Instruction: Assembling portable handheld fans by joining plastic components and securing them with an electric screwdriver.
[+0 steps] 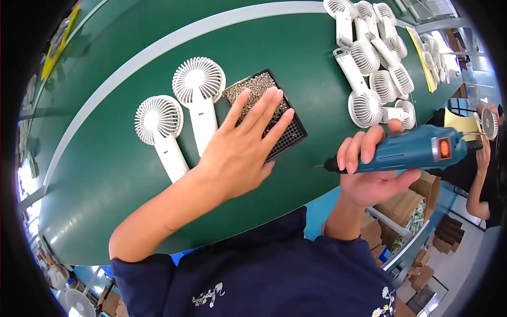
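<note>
My left hand point(240, 140) lies palm down with its fingers spread, over the near left part of a black tray point(289, 138). Small metal screws point(257, 84) fill the tray's far part, and a grid of holes shows on its near right side. In my right hand point(367, 169) is a blue electric screwdriver point(414, 150), held sideways with its bit pointing left. Left of the tray lie two white handheld fans, one point(198, 82) farther off with its handle partly behind my left hand, the other point(158, 121) nearer.
Several more white handheld fans point(366, 108) lie heaped at the far right of the green table point(296, 47). Beyond them is a yellow sheet point(422, 61). A co-worker's arm point(480, 174) and another fan point(489, 124) show at the right edge. Cardboard boxes point(404, 201) stand below the table.
</note>
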The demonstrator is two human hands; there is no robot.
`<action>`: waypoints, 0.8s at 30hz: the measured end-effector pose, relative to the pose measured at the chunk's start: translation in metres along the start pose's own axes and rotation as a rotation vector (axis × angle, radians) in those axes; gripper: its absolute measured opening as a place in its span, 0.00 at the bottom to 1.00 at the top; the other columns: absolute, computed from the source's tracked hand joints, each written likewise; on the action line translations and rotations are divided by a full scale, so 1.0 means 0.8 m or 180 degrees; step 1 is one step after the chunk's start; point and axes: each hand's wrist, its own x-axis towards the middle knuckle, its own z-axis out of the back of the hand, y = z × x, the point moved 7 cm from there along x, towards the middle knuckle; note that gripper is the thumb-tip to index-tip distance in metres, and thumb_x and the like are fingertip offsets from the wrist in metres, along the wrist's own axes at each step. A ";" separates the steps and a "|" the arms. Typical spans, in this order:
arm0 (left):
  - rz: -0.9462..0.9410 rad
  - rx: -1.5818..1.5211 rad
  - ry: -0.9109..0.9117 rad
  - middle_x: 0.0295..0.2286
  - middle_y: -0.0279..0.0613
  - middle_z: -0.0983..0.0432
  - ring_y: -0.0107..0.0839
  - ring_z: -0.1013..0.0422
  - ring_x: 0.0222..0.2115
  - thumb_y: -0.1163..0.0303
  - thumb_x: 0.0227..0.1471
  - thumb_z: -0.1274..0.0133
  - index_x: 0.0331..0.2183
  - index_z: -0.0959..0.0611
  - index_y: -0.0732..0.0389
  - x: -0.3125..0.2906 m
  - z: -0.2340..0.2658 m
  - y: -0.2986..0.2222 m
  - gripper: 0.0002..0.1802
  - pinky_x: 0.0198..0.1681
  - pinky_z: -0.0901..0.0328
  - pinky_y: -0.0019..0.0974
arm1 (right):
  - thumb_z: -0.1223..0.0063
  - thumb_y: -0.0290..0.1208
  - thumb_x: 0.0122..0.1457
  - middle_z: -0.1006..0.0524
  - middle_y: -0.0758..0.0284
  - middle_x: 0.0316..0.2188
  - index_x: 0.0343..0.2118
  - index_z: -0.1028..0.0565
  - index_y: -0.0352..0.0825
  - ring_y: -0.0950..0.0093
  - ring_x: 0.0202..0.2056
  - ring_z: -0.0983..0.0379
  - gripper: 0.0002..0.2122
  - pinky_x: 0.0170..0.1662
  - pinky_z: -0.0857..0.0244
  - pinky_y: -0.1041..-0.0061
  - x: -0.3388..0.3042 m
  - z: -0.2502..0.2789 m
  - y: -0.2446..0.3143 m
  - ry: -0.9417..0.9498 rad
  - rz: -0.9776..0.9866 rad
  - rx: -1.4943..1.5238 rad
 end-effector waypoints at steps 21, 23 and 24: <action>0.1054 -0.0002 -0.0450 0.61 0.49 0.42 0.41 0.48 0.64 0.60 0.49 0.44 0.59 0.35 0.69 -0.080 -0.004 0.032 0.40 0.66 0.67 0.53 | 0.65 0.80 0.46 0.33 0.68 0.24 0.55 0.38 0.47 0.74 0.15 0.36 0.43 0.18 0.39 0.72 0.039 -0.036 -0.066 0.0195 0.0380 0.0701; 0.1074 -0.0037 -0.0470 0.61 0.49 0.42 0.41 0.48 0.64 0.60 0.49 0.44 0.59 0.35 0.70 -0.075 -0.005 0.030 0.40 0.66 0.67 0.53 | 0.65 0.80 0.46 0.33 0.68 0.24 0.55 0.38 0.47 0.74 0.16 0.36 0.43 0.18 0.38 0.72 0.041 -0.030 -0.068 0.0126 0.0351 0.0724; 0.1095 -0.0025 -0.0499 0.61 0.49 0.42 0.41 0.48 0.64 0.61 0.49 0.43 0.59 0.35 0.70 -0.072 -0.005 0.029 0.40 0.66 0.68 0.52 | 0.66 0.80 0.46 0.33 0.68 0.24 0.55 0.38 0.47 0.74 0.16 0.36 0.43 0.18 0.38 0.72 0.041 -0.027 -0.067 0.0068 0.0354 0.0779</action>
